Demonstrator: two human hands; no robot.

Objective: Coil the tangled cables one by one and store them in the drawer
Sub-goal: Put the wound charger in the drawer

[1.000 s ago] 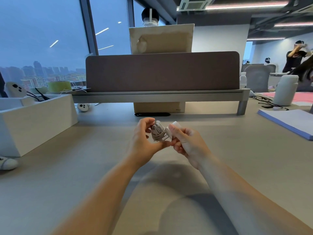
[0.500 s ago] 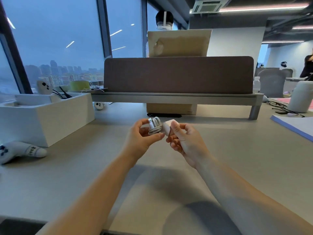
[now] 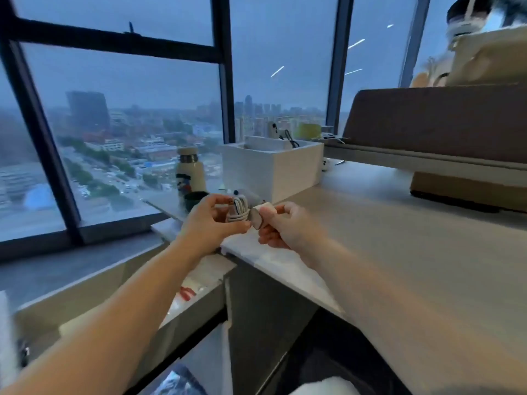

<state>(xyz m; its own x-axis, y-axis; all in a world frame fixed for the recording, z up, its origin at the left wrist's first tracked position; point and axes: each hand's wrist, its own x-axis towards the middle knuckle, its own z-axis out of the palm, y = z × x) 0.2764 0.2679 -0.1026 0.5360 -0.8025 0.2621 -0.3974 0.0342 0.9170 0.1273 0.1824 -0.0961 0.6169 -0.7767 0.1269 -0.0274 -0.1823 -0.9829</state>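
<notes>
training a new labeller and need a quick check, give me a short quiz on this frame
1. True or false: the coiled white cable lies on the desk.
2. Which hand holds the white charger block? A left, B right, C neither.
3. Fill in: the bottle stands to the ___ of the white box.
Key: 1 false, the left hand holds it; 2 B, the right hand; 3 left.

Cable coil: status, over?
Left hand grips coiled cable. Right hand pinches white adapter beside it. Held over desk edge, not yet stored.
</notes>
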